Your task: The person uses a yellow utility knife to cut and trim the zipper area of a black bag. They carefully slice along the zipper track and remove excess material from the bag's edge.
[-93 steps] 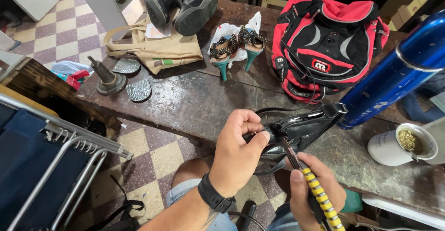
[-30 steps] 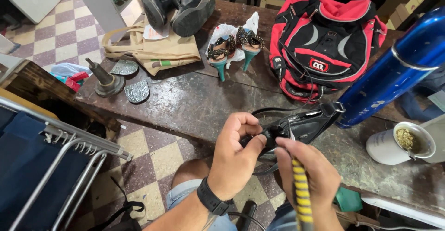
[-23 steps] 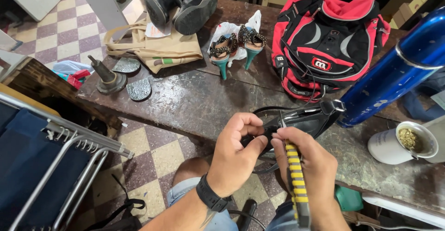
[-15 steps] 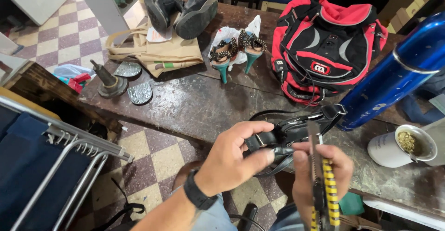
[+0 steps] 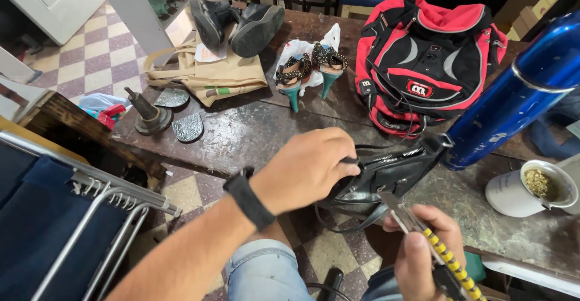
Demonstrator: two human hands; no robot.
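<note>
Left hand is clamped over the top edge of a black leather handbag lying at the near edge of the worn workbench. Right hand is closed round pliers with a yellow-and-black striped handle, the tips near the bag's zip. Judgement: keep the bag pinned flat and the tips square to the zip. Beyond stand a red backpack, teal-heeled sandals and black boots; chequered floor below.
</note>
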